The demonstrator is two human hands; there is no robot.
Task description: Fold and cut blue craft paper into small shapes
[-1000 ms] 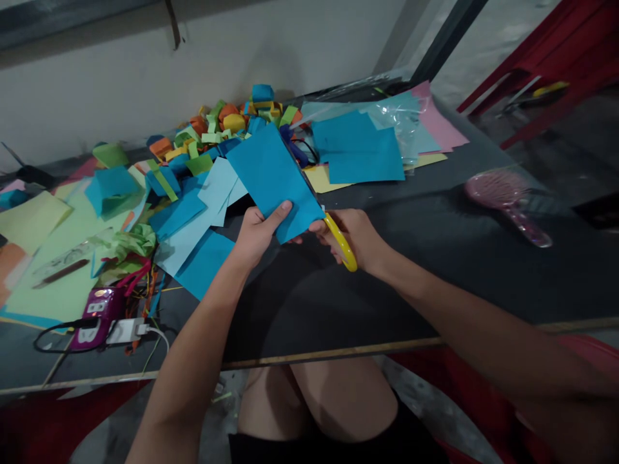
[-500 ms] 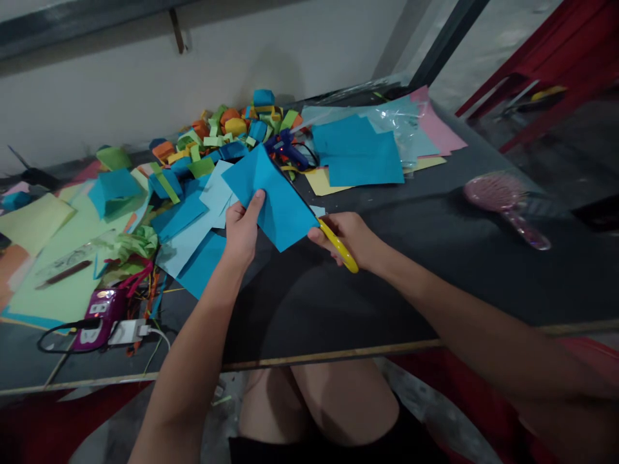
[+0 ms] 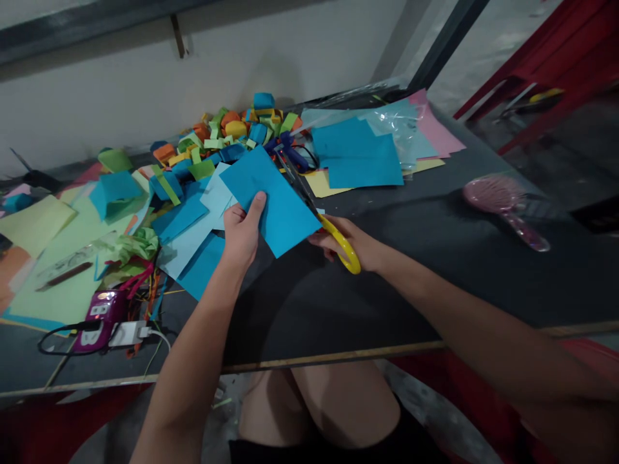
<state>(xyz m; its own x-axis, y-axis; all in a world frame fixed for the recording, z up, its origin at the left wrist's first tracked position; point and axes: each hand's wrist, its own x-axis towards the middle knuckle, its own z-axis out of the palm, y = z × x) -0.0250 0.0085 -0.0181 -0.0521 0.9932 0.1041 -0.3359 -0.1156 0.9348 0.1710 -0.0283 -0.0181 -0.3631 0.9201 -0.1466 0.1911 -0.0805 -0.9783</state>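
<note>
My left hand (image 3: 244, 232) pinches a rectangular sheet of blue paper (image 3: 280, 206), its thumb on top and the other fingers underneath. The sheet is held tilted above the dark table. My right hand (image 3: 351, 241) is closed around the yellow handles of a pair of scissors (image 3: 342, 245). Their dark blades lie along the sheet's right edge and point up and to the left, with the blades slightly apart at the far end. Parts of the right fingers are hidden behind the handles.
Folded colourful paper pieces (image 3: 236, 129) are heaped by the wall beside a blue glue gun (image 3: 293, 153). Blue sheets (image 3: 365, 158) lie behind my hands. A pink hairbrush (image 3: 498, 200) lies right; a purple power strip (image 3: 100, 316) with a plugged-in charger sits near the front-left edge.
The blue sheet, creased and bent before, now looks flatter. The scissor blades, earlier close along its edge, now show apart from it at the far end. Both hands stay nearly in place.
</note>
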